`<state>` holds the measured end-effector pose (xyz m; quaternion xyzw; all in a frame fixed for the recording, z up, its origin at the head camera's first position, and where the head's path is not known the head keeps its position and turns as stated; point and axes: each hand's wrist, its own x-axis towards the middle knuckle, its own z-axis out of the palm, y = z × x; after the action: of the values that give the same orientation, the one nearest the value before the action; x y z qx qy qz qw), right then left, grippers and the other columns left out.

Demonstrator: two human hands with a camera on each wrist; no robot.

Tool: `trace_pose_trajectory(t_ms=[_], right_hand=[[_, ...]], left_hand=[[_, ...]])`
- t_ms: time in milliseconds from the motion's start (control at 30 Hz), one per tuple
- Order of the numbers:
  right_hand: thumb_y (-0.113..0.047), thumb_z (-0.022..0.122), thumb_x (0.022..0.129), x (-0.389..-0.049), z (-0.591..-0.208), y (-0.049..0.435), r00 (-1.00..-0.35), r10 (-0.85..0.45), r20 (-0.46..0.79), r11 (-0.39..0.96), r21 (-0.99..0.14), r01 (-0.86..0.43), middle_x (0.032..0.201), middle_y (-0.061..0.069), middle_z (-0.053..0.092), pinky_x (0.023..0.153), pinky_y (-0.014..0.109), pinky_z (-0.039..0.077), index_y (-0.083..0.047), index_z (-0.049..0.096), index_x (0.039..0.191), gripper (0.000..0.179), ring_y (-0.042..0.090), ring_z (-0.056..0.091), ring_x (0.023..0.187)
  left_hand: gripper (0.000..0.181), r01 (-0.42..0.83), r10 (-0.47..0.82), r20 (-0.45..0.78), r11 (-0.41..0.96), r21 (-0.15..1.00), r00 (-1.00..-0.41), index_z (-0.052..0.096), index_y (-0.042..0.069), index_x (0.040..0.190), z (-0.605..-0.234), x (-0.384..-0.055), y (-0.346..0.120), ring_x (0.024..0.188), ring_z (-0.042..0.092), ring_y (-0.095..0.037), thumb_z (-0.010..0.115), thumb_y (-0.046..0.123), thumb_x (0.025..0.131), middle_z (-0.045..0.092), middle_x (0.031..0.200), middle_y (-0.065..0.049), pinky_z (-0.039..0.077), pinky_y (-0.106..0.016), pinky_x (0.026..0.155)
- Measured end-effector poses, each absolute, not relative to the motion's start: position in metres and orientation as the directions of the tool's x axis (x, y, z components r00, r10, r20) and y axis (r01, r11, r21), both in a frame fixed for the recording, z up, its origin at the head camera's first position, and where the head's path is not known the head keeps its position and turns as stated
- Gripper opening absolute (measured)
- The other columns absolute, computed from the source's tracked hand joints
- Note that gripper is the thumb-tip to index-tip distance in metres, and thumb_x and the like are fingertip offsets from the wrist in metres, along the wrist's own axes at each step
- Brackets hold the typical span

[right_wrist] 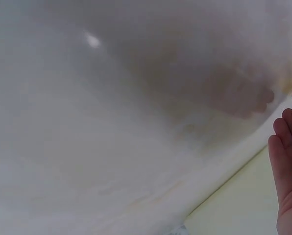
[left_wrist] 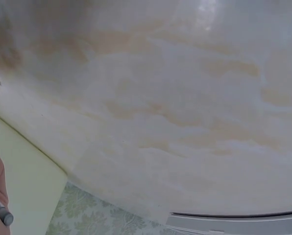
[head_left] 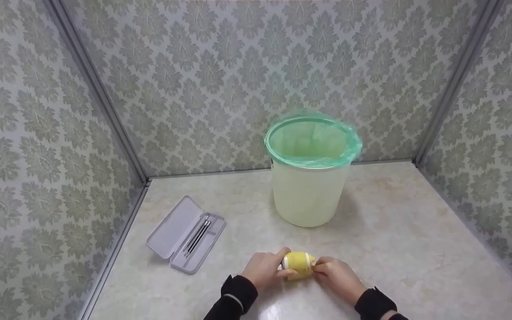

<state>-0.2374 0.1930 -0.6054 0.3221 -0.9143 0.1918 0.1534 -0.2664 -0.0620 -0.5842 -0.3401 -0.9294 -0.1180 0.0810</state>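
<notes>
In the head view, a yellow barrel-shaped pencil sharpener (head_left: 299, 263) with white bands lies sideways between the hands, near the table's front. My left hand (head_left: 262, 268) grips its left end, thumb and fingers on either side. At its right end, my right hand (head_left: 338, 275) pinches a small part that looks like the crank handle. The left wrist view catches the grey end of a pencil (left_wrist: 3, 214) against the left hand; the rest of it is hidden. Only an edge of the sharpener shows in both wrist views.
A pale bin (head_left: 309, 195) with a green bag over its rim stands behind the hands. To the left, a grey pencil case (head_left: 194, 262) lies open with several pencils (head_left: 198, 238) inside. Patterned walls (head_left: 238, 89) enclose the marbled table (head_left: 416, 249) at back and sides.
</notes>
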Motion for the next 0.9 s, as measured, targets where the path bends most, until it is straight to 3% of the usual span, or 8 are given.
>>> trace_pose_trajectory(t_ms=[300,900], right_hand=[[-0.008,0.079,0.085,-0.232,-0.607,0.195,-0.697,-0.546,0.465,0.702,-0.2,-0.684,0.089,0.0,0.072,0.077,0.031,0.059,-0.01,0.081,0.095,0.011,0.017,0.069,0.084],[-0.008,0.079,0.085,-0.226,-0.602,0.197,-0.699,-0.558,0.447,0.703,-0.193,-0.685,0.092,0.001,0.071,0.076,0.029,0.059,-0.012,0.081,0.098,0.014,0.017,0.07,0.086]], left_hand=[[0.054,0.641,0.612,0.192,0.744,0.191,-0.767,0.055,0.022,0.127,-0.584,-0.268,-0.062,0.052,0.053,-0.01,0.063,0.061,0.09,0.067,0.067,0.003,0.042,-0.023,0.053],[0.053,0.63,0.608,0.164,0.746,0.214,-0.776,0.055,0.023,0.125,-0.583,-0.268,-0.063,0.053,0.051,-0.008,0.062,0.062,0.09,0.066,0.067,0.004,0.042,-0.022,0.055]])
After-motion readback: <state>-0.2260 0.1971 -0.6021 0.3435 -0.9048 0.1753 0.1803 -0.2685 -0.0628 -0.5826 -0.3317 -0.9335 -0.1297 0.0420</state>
